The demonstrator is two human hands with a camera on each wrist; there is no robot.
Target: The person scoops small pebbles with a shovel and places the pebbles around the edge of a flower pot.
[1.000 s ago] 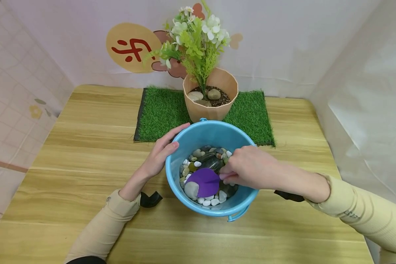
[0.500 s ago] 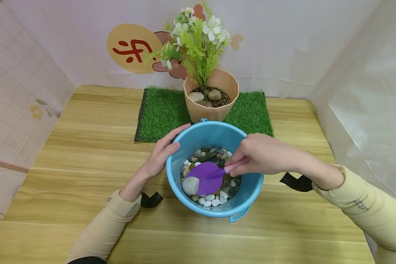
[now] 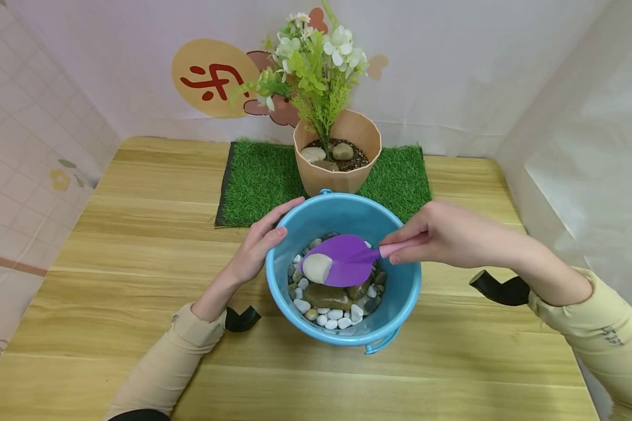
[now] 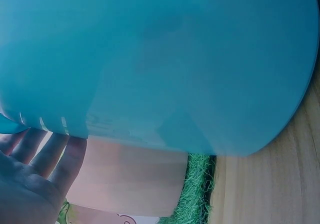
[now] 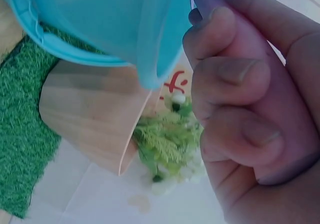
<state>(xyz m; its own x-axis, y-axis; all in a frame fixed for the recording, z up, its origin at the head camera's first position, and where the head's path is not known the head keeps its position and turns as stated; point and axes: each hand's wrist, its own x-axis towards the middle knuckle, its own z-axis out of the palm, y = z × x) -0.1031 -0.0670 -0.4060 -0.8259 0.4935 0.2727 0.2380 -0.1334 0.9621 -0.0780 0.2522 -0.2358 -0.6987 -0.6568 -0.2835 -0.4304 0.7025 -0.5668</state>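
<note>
My right hand (image 3: 458, 240) grips the pink handle of a purple toy shovel (image 3: 355, 266), fingers curled round it in the right wrist view. The shovel blade is over the stones inside a blue bucket (image 3: 323, 204), and a pale flat stone (image 3: 317, 268) lies at its tip. Larger brown stones (image 3: 323, 296) and smaller white and grey pebbles cover the bucket's bottom. My left hand (image 3: 253, 248) rests against the bucket's left side, thumb at the rim. In the left wrist view its fingers (image 4: 70, 161) lie straight against the blue wall.
Behind the bucket stands a peach flowerpot (image 3: 329, 180) with white flowers (image 3: 339, 47), soil and several stones, on a green grass mat (image 3: 258, 184). The bucket's handle (image 3: 383, 343) hangs down at the near side. A wooden table (image 3: 153, 199) carries everything, with pale curtains around it.
My right hand has moved right and up with the shovel, lifting the pale stone on its blade from the near left of the bucket. The left hand stays at the bucket's side.
</note>
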